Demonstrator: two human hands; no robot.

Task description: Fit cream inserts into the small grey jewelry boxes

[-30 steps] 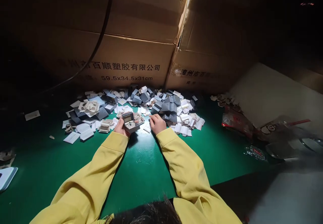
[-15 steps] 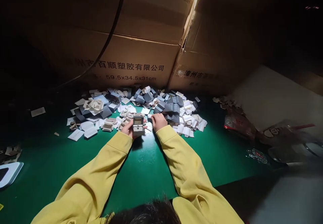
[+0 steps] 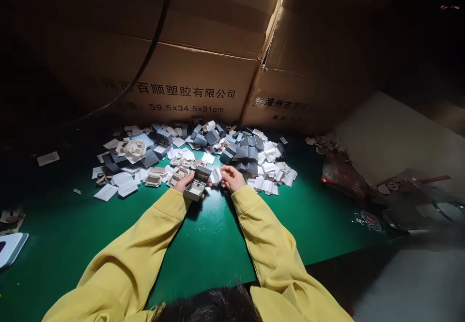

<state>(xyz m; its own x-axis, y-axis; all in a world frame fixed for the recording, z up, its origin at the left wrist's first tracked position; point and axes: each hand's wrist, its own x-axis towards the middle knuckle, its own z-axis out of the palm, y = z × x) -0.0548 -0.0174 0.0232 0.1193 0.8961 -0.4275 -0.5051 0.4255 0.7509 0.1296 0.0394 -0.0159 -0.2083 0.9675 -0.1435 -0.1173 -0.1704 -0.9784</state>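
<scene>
My left hand (image 3: 182, 183) is closed around a small dark grey hinged box (image 3: 197, 186), tilted, its lid raised and pale pieces showing inside. To its right, my right hand (image 3: 233, 178) pinches a small white folded paper (image 3: 215, 176) by one side, close to the box. Behind both hands spreads a heap of folded white papers (image 3: 269, 168), dark grey boxes (image 3: 247, 153) and greyish cardboard inserts (image 3: 154, 176).
Large printed cartons (image 3: 203, 75) stand like a wall behind the green table (image 3: 207, 244). A dark cable (image 3: 145, 63) hangs at the left. Plastic bags (image 3: 343, 179) lie at the right; a white-edged device (image 3: 12, 252) rests at the left edge.
The box in my left hand has turned and tilted. My right hand has shifted slightly right and down, and the white paper in its fingers now shows more fully. The view has shifted slightly.
</scene>
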